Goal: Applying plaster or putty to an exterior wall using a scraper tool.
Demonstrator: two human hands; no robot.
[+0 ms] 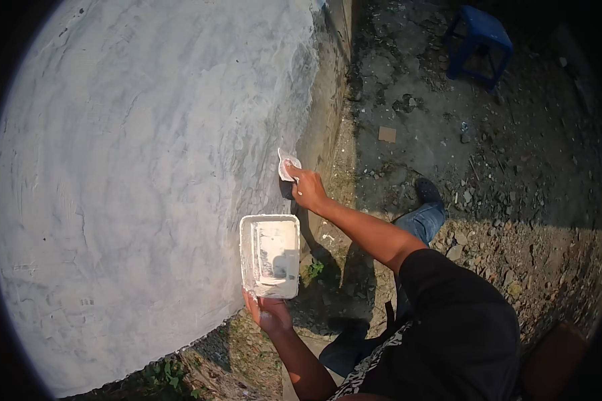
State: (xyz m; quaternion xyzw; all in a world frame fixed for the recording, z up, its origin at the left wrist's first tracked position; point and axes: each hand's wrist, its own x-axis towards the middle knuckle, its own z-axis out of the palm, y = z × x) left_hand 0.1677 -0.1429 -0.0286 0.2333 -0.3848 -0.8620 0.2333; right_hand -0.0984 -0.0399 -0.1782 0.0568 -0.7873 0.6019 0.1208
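Observation:
My right hand (309, 190) grips a flat putty scraper (286, 159) coated in white paste. Its blade is close to or against the lower part of a grey-white plastered wall (140, 154); which of the two, I cannot tell. Just nearer to me, a rectangular plastic tub (246, 254) rests on my left hand (271, 314), whose fingers hold its near end and partly disappear beneath it. White paste smears the tub's rim, sides and bottom. There are white smears on my left fingers too.
Bare, darker concrete (328, 107) runs along the wall's foot. A blue plastic stool (485, 30) stands at the far right. Rubble (488, 260) and a small cardboard piece (386, 134) lie on the ground, with my shoe (428, 191) nearby. Small green plants (313, 269) grow low down.

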